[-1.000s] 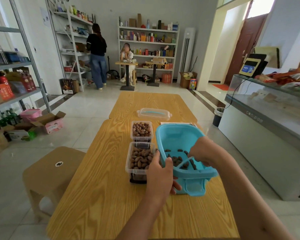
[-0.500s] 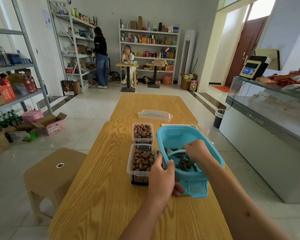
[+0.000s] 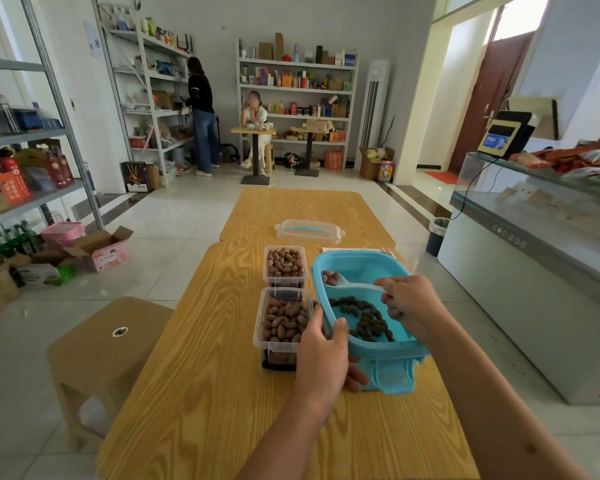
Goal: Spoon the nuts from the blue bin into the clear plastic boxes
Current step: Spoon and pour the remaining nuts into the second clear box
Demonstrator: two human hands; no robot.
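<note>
Blue plastic filled the middle of what we saw: the blue bin [image 3: 361,271] sat tilted on the wooden tabletop [image 3: 201,393], its near end low, with dark nuts [image 3: 364,318] gathered along its lower side. Our left hand [image 3: 321,358] gripped the bin's near left corner, thumb over the rim and fingers curled beneath. Our right hand [image 3: 409,304] pinched the handle of a white spoon [image 3: 354,284], whose bowl carried a few nuts above the bin's left rim. Just left of the bin stood two clear plastic boxes, the near box [image 3: 280,323] and the far box [image 3: 285,266], both well filled with nuts. A clear lid [image 3: 309,232] lay farther back.
</note>
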